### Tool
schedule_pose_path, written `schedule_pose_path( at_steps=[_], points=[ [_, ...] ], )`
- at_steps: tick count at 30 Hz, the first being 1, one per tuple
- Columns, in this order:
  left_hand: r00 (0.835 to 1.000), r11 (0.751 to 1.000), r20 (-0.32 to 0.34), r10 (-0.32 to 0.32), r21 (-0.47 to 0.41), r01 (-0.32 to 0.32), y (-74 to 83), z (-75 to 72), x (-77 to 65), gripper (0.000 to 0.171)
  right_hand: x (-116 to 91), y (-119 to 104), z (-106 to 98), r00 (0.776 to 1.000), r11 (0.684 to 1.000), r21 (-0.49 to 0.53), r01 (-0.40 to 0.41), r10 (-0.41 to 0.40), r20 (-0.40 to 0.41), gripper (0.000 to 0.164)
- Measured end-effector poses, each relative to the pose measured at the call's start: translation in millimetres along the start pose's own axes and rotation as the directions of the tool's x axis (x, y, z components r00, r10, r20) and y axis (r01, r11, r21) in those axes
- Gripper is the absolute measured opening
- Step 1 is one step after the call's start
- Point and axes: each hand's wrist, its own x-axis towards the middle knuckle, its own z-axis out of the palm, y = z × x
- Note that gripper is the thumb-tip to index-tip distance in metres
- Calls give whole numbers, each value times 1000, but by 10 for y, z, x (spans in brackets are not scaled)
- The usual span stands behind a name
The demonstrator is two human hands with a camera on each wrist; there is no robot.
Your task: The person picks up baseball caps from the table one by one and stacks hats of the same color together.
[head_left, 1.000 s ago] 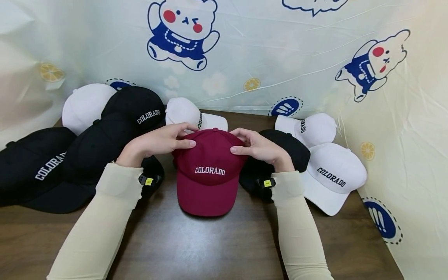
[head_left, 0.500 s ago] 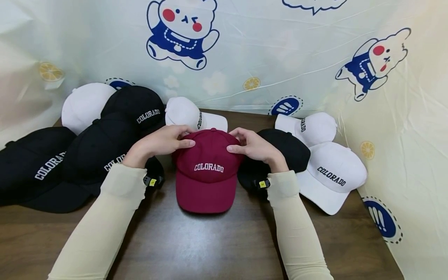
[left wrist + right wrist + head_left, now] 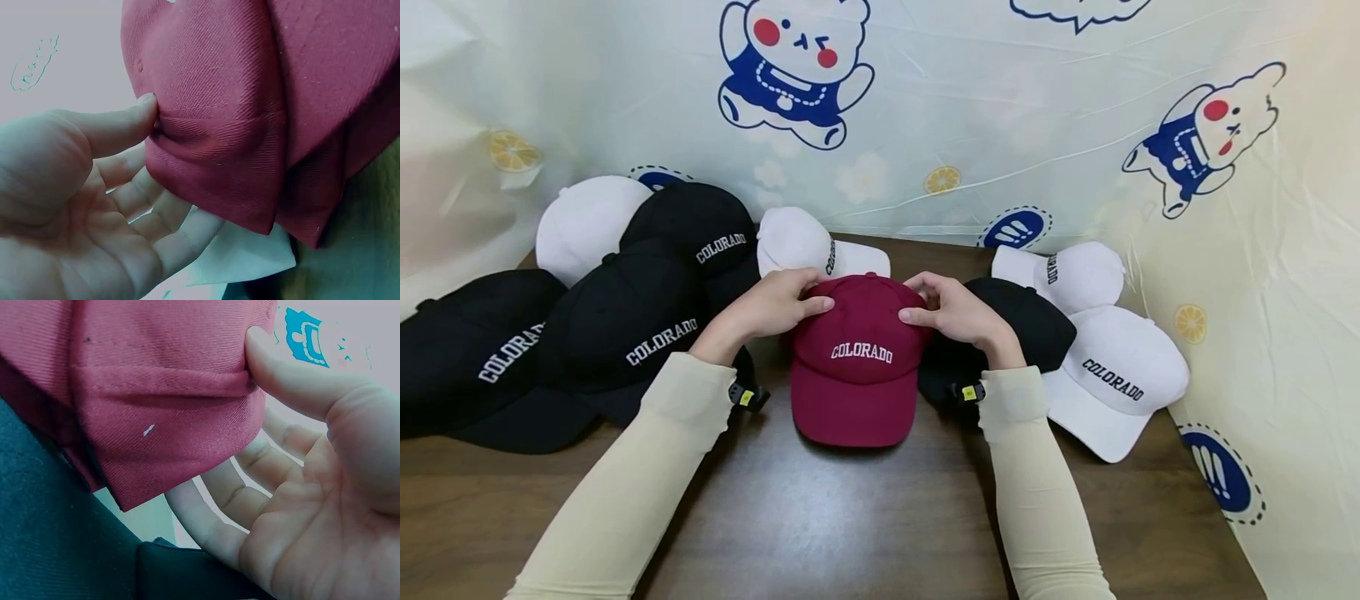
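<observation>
A maroon baseball cap (image 3: 857, 367) with white COLORADO lettering is in the middle of the head view, brim toward me. My left hand (image 3: 771, 310) grips its left side, thumb in front and fingers behind. On the opposite side my right hand (image 3: 958, 312) holds it the same way. In the left wrist view the left thumb (image 3: 125, 125) presses into the folded cloth of the cap (image 3: 206, 112). The right wrist view has the right thumb (image 3: 287, 375) on a crease of the cap (image 3: 169, 400), with the other fingers curled behind it.
Several black caps (image 3: 617, 308) and a white cap (image 3: 591, 225) are piled at the left. Behind the maroon cap lies another white cap (image 3: 793, 242). To the right are a black cap (image 3: 1026, 321) and two white caps (image 3: 1123, 358). A printed curtain (image 3: 925, 108) backs the brown table (image 3: 820, 517).
The maroon cap, held in both hands, has shifted slightly right and up in the head view. My left forearm has moved right, uncovering more of a black cap's lettering.
</observation>
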Motion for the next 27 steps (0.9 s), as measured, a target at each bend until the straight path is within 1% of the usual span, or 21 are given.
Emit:
schedule_pose_path(
  at_steps=[5, 9, 13, 20, 24, 27],
  points=[
    [1000, 1000, -13, 11, -16, -12, 16, 36, 25, 41, -6, 20, -46, 1000, 1000, 9, -18, 18, -1, 43],
    [999, 999, -24, 38, -20, -39, 31, 73, 53, 38, -31, 36, -80, 999, 999, 12, -35, 35, -4, 44],
    [998, 998, -23, 60, -20, -61, 19, 95, 77, 35, -54, 49, -100, 999, 999, -8, -42, 42, -8, 43],
    [999, 999, -8, 40, -33, -41, -12, 49, 41, 41, -70, 10, -102, 1000, 997, -81, -10, 9, -15, 44],
    [998, 998, -6, 55, -13, -55, -10, 20, 37, 43, -102, -31, -121, 1000, 996, -91, -14, 12, -22, 45],
    [998, 998, -21, 59, 1, -59, 7, -1, 40, 44, -140, -72, -161, 1000, 994, -111, 0, -3, -23, 46]
  ],
)
